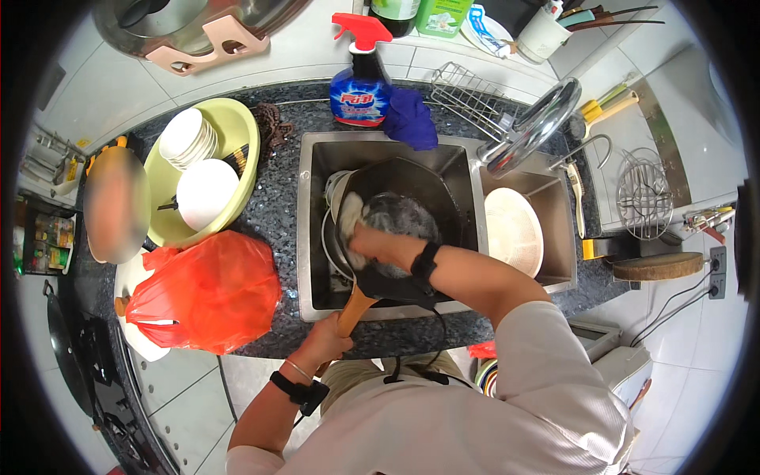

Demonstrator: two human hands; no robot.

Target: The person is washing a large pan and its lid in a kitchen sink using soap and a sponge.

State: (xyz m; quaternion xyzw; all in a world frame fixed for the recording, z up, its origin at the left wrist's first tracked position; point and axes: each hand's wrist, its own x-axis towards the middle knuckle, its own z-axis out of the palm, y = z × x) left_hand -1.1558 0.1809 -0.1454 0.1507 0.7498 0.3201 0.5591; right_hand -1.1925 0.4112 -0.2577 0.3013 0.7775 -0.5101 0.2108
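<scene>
The left hand is wrapped round the handle of the pan in the sink; the right hand, fingers curled, grips a cloth inside it. A slack left grip could let pressing tip the pan, spilling suds.

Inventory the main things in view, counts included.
Two-basin steel sink: one, silver, centre
Deep wood-handled metal pan: one, black, left basin
Soft cloth or sponge: one, whitish, inside pan
Round plastic strainer: one, cream, right basin
Round plastic tub: one, pale green, left counter
Stacked round bowls: several, white, in tub
Plastic bag: one, red, left counter
Trigger spray bottle: one, dark blue, behind sink
Right hand: one, bare, in pan
Left hand: one, bare, on pan's handle
</scene>
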